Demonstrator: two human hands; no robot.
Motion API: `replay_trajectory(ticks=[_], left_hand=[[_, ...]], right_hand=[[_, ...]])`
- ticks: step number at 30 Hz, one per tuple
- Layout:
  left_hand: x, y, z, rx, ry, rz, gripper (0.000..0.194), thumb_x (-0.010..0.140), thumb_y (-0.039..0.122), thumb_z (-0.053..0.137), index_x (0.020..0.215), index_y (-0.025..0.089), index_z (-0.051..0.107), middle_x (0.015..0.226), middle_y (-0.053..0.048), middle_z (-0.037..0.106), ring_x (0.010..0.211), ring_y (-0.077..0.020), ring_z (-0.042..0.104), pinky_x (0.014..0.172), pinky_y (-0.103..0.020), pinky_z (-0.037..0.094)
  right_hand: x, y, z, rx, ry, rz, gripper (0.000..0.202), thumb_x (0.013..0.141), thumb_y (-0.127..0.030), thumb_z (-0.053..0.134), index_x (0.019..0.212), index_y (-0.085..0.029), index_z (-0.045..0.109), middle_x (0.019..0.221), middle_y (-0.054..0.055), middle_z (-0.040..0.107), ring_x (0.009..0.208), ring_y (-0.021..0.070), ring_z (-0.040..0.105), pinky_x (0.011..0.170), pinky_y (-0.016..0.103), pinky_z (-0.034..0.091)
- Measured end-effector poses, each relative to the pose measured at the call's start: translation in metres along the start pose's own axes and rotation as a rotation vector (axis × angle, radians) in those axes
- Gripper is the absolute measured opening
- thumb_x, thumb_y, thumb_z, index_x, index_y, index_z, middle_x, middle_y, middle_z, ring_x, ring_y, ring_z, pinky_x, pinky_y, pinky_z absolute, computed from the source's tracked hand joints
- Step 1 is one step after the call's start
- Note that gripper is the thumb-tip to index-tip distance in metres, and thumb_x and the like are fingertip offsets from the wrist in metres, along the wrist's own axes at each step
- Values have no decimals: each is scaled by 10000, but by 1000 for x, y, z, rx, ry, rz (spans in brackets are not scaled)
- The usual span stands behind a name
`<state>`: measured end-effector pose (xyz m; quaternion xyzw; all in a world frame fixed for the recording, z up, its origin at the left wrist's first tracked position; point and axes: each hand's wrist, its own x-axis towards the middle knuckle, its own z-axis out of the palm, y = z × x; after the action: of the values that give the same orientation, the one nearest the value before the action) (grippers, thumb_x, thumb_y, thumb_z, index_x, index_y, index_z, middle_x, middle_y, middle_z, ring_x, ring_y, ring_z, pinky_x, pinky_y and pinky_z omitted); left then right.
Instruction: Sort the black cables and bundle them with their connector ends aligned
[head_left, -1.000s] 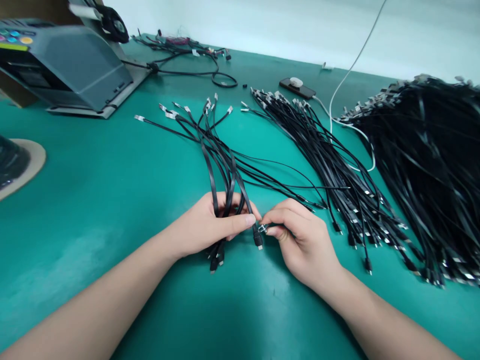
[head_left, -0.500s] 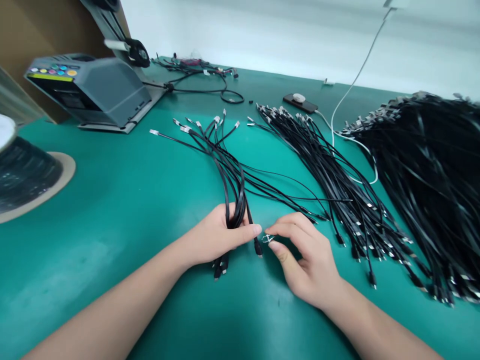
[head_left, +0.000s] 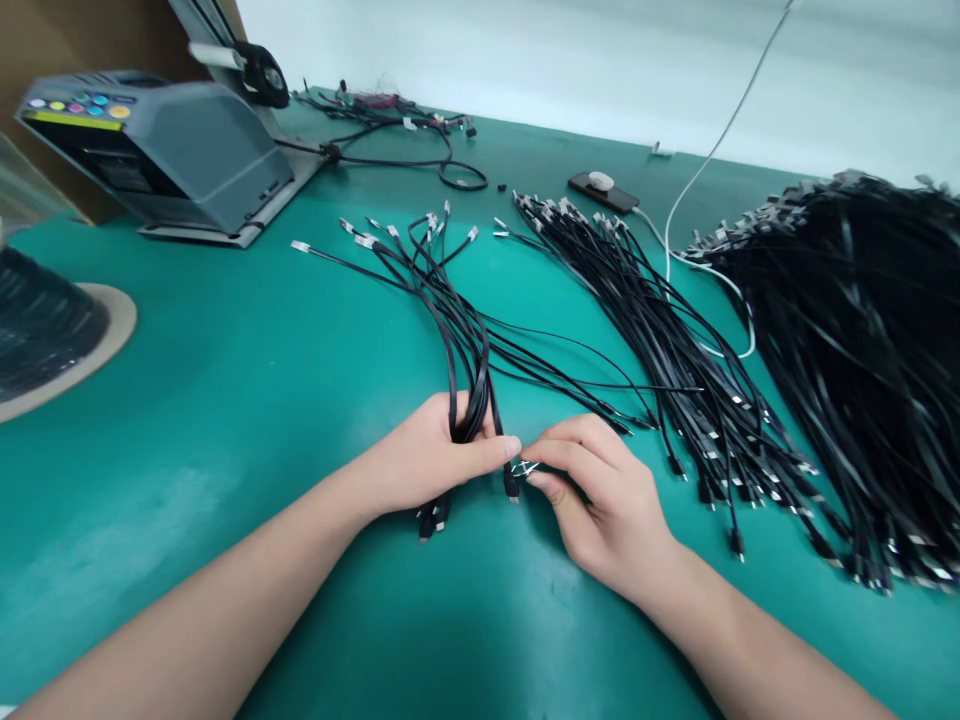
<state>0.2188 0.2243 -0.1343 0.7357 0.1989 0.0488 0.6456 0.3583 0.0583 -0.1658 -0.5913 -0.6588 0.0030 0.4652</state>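
Note:
My left hand (head_left: 431, 455) is wrapped round a bundle of black USB cables (head_left: 469, 345). Their metal-tipped far ends fan out on the green table, and several plugs stick out below my palm. One cable end (head_left: 511, 485) hangs apart beside my left thumb tip. Between the thumb and forefinger of my right hand (head_left: 600, 490) is a small, shiny, looped piece (head_left: 523, 468); whether it is wire or clear plastic I cannot tell. The looped piece is right at that cable end and the left thumb; contact cannot be made out.
More loose cables (head_left: 645, 300) lie to the right, beside a large black cable heap (head_left: 862, 330). Behind them are a phone (head_left: 600, 193) and a white cord (head_left: 705, 165). A grey machine (head_left: 187, 150) and a spool (head_left: 112, 320) stand left. Tangled wires (head_left: 390, 125) lie at the back.
My right hand has moved slightly left, bringing the looped piece up to the cable end by my left thumb. The left hand keeps its hold, and the whole view has shifted a little.

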Motion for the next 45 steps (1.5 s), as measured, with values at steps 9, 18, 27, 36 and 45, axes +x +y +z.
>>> replay_trajectory(ticks=[9,18,27,36,45], left_hand=[[0,-1,0,7,25,-31,368,749,376,807,651,183,510,630,74,444,526,-65,392,459,-196,313],[0,-2,-1,19,14,-27,380,779,432,777,659,187,513,604,72,452,507,-66,386,451,-200,322],[1,-8,0,-17,28,11,394,750,453,818,701,187,532,555,80,482,472,-69,411,441,-200,318],[-1,-10,-2,-159,-28,-15,350,846,520,666,889,191,557,531,33,609,466,-100,493,476,-208,393],[0,-12,0,-249,-14,17,478,737,492,833,1011,147,646,766,-25,718,582,-130,644,603,-267,525]], right_hand=[[2,1,0,-34,0,-2,182,959,-91,610,1087,-198,681,955,54,674,883,186,617,772,351,508],[6,-1,-2,47,43,44,136,966,-112,611,1022,-199,700,870,33,665,811,164,626,740,312,508],[7,-6,2,483,-119,153,108,972,-270,637,1040,-209,695,1005,53,686,899,166,640,816,301,521],[3,38,-4,-94,354,423,103,917,-275,597,949,-221,678,939,71,725,912,262,653,843,427,498],[3,6,-11,232,42,58,121,1010,-267,532,1050,-229,639,1023,67,666,950,184,637,839,326,540]])
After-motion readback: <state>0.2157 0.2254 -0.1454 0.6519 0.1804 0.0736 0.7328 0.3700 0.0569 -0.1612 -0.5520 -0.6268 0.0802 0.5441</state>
